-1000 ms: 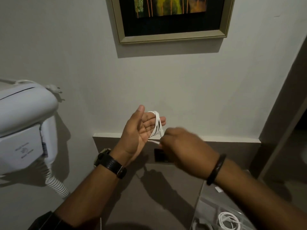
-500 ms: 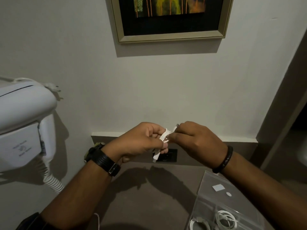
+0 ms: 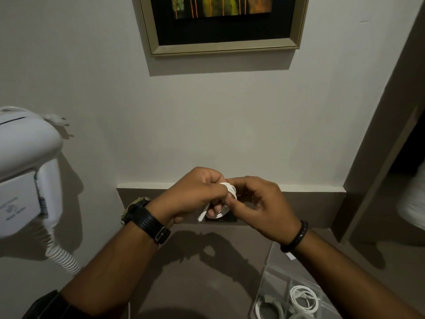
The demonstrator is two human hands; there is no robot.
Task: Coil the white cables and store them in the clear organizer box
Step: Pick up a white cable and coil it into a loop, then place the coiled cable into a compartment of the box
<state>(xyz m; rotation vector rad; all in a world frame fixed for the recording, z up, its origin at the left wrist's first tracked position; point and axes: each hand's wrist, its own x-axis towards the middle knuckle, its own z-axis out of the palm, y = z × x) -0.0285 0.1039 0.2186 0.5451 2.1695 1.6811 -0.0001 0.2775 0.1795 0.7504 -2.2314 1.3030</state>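
Brown counter (image 3: 195, 272) — clear organizer box (image 3: 276, 272)

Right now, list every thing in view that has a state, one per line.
Coiled white cable: bunched, gripped between both hands.
Left hand: closed on the coil.
Right hand: pinching the coil.
Clear plastic organizer box: open, white coils inside.
White wall-mounted hair dryer: docked.

text: none readable tbh | hair dryer holder (image 3: 17, 204): small logo + print, way too blurry
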